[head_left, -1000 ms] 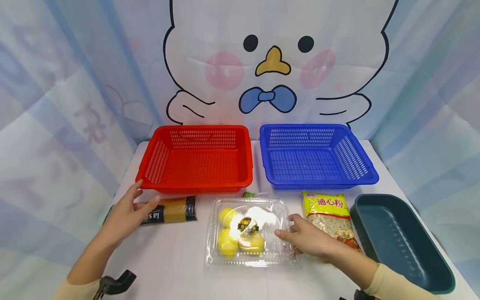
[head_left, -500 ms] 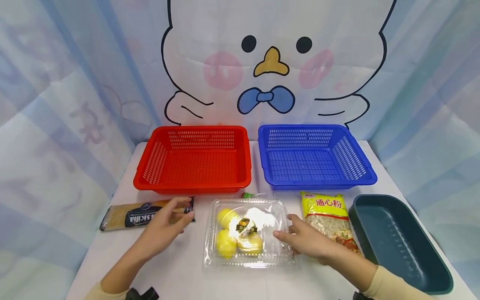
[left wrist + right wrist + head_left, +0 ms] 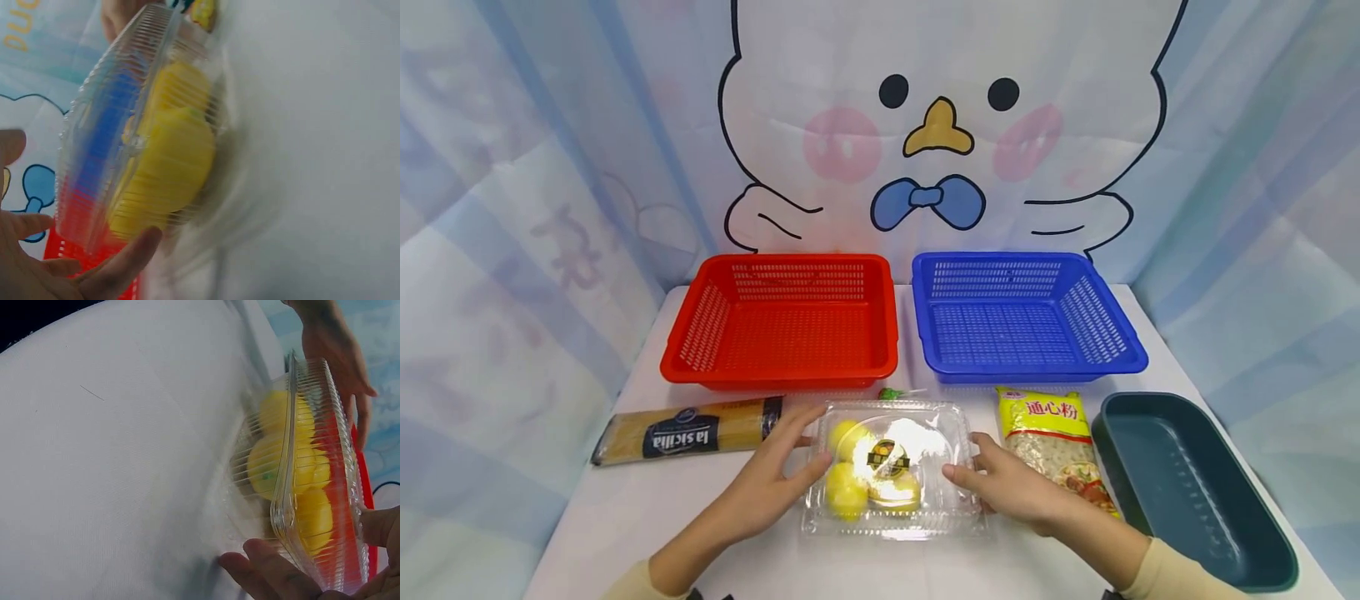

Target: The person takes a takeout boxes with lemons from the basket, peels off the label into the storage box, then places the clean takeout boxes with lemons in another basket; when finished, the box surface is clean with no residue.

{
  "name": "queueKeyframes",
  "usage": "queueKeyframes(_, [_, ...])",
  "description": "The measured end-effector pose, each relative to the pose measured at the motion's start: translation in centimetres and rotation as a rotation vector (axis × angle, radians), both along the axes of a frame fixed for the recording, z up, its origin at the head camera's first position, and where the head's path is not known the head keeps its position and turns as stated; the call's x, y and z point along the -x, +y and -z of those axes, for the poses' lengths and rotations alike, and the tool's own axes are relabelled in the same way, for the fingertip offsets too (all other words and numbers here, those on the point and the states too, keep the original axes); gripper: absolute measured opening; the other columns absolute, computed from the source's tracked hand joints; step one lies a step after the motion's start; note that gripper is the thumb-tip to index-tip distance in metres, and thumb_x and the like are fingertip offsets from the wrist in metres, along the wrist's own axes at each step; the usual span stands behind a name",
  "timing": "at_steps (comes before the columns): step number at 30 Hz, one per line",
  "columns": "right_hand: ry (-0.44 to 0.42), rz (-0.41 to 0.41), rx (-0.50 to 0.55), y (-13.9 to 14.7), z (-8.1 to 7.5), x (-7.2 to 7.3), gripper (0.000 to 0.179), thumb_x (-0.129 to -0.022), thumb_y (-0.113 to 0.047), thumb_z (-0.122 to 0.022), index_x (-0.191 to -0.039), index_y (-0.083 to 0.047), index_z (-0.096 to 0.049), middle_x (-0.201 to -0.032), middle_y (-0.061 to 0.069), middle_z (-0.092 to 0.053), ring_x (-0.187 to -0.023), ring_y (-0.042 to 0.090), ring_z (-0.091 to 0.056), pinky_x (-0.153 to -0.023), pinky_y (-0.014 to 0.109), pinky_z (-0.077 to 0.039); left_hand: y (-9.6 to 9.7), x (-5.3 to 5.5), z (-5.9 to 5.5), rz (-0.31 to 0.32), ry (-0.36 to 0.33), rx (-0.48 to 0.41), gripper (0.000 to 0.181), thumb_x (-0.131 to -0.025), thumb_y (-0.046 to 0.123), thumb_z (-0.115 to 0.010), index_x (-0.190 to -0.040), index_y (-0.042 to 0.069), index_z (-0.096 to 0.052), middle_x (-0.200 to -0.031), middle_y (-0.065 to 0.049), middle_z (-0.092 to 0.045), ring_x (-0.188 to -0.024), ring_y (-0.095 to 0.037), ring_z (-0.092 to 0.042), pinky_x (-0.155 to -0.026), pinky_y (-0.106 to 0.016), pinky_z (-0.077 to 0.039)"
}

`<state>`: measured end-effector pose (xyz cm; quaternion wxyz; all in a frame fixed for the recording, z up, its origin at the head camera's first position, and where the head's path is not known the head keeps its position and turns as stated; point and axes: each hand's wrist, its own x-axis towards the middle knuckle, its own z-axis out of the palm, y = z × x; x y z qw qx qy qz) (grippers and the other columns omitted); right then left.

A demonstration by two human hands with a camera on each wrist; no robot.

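A clear plastic clamshell box holds several yellow fruits and has a dark round label on its lid. At its right side my right hand grips the edge, thumb on the lid. In the right wrist view its fingertips are low beside the box. My left hand is at the box's left side, thumb and fingers apart; whether it touches the plastic I cannot tell. The left wrist view shows the left thumb close to the box wall.
Behind stand a red basket and a blue basket. A spaghetti pack lies left. On the right are a yellow-topped bag of pasta and a dark teal tub. A small green item lies behind the box.
My left hand has moved right, from over the spaghetti pack near the red basket to the box's left side. The right hand has stayed at the box's right edge.
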<state>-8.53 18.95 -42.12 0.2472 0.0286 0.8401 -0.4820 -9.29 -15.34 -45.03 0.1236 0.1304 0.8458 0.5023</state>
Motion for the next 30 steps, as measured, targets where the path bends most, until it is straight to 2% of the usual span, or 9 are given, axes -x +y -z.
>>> queueKeyframes(3, [0.008, -0.003, -0.007, -0.2, 0.0, 0.0, 0.083, -0.101, -0.034, -0.073, -0.157, 0.01, -0.031, -0.131, 0.038, -0.06, -0.108, 0.035, -0.07, -0.085, 0.051, -0.065, 0.0, -0.6, 0.4, 0.025, -0.023, 0.006, 0.076, -0.1, 0.044, -0.072, -0.165, 0.037, -0.034, -0.177, -0.009, -0.012, -0.15, -0.048, -0.04, -0.084, -0.044, -0.066])
queueKeyframes(7, [0.03, -0.019, -0.039, -0.2, 0.0, 0.0, 0.084, -0.102, -0.036, -0.071, -0.158, 0.011, -0.031, -0.133, 0.041, -0.059, -0.115, 0.041, -0.068, -0.091, 0.055, -0.063, 0.3, -1.4, 1.0, 0.062, -0.057, -0.033, 0.091, -0.09, 0.041, -0.085, -0.165, 0.038, -0.034, -0.179, -0.003, 0.004, -0.152, -0.052, -0.029, -0.068, -0.03, -0.065])
queueKeyframes(8, [0.033, -0.023, -0.046, -0.2, 0.0, 0.1, 0.084, -0.102, -0.036, -0.071, -0.158, 0.011, -0.03, -0.133, 0.041, -0.058, -0.116, 0.042, -0.067, -0.092, 0.056, -0.062, 0.4, -1.5, 1.1, 0.07, -0.054, -0.031, 0.095, -0.087, 0.041, -0.088, -0.165, 0.039, -0.033, -0.179, 0.0, 0.005, -0.152, -0.051, -0.029, -0.066, -0.032, -0.065])
queueKeyframes(11, [0.036, -0.028, -0.051, -0.2, 0.0, 0.1, 0.084, -0.102, -0.037, -0.071, -0.158, 0.012, -0.03, -0.134, 0.041, -0.058, -0.117, 0.042, -0.067, -0.092, 0.056, -0.062, 0.6, -1.8, 1.2, 0.083, -0.009, 0.004, 0.105, -0.079, 0.047, -0.093, -0.165, 0.041, -0.033, -0.178, 0.004, 0.006, -0.156, -0.05, -0.023, -0.092, -0.055, -0.063])
queueKeyframes(13, [0.027, -0.026, -0.038, -0.2, 0.0, 0.2, 0.085, -0.102, -0.036, -0.071, -0.159, 0.012, -0.029, -0.134, 0.042, -0.058, -0.114, 0.041, -0.068, -0.09, 0.054, -0.063, 0.7, -1.9, 1.3, 0.08, 0.013, 0.03, 0.109, -0.075, 0.051, -0.095, -0.164, 0.044, -0.032, -0.178, 0.006, 0.005, -0.16, -0.049, -0.016, -0.105, -0.073, -0.049])
queueKeyframes(15, [0.022, -0.028, -0.036, -0.1, 0.0, 0.2, 0.085, -0.102, -0.037, -0.071, -0.159, 0.012, -0.029, -0.134, 0.042, -0.057, -0.113, 0.04, -0.068, -0.089, 0.054, -0.063, 0.7, -1.9, 1.5, 0.074, 0.021, 0.049, 0.112, -0.072, 0.054, -0.096, -0.163, 0.046, -0.032, -0.178, 0.006, 0.005, -0.161, -0.048, -0.01, -0.109, -0.085, -0.032])
queueKeyframes(22, [0.08, -0.082, -0.131, 0.1, -0.5, 0.3, 0.096, -0.1, -0.042, -0.072, -0.161, 0.013, -0.022, -0.139, 0.038, -0.058, -0.12, 0.044, -0.066, -0.102, 0.061, -0.056, 0.8, -1.6, 2.2, 0.063, 0.005, 0.063, 0.114, -0.068, 0.054, -0.098, -0.161, 0.052, -0.032, -0.179, 0.005, 0.005, -0.162, -0.047, -0.01, -0.11, -0.084, -0.031])
queueKeyframes(26, [0.197, -0.138, -0.202, 0.0, -1.1, 0.6, 0.106, -0.097, -0.043, -0.077, -0.162, 0.014, -0.015, -0.15, 0.037, -0.051, -0.128, 0.049, -0.062, -0.106, 0.062, -0.054, 0.7, -1.7, 2.2, 0.067, 0.013, 0.053, 0.117, -0.067, 0.05, -0.1, -0.162, 0.051, -0.032, -0.179, 0.005, 0.005, -0.162, -0.047, -0.011, -0.112, -0.083, -0.03])
queueKeyframes(30, [0.351, -0.209, -0.336, -0.2, -1.8, 0.9, 0.106, -0.095, -0.047, -0.078, -0.162, 0.011, -0.02, -0.16, 0.035, -0.041, -0.145, 0.053, -0.046, -0.117, 0.067, -0.042, 0.6, -1.7, 2.3, 0.065, 0.011, 0.046, 0.118, -0.067, 0.049, -0.1, -0.162, 0.051, -0.031, -0.179, 0.002, 0.005, -0.162, -0.048, -0.011, -0.113, -0.083, -0.029])
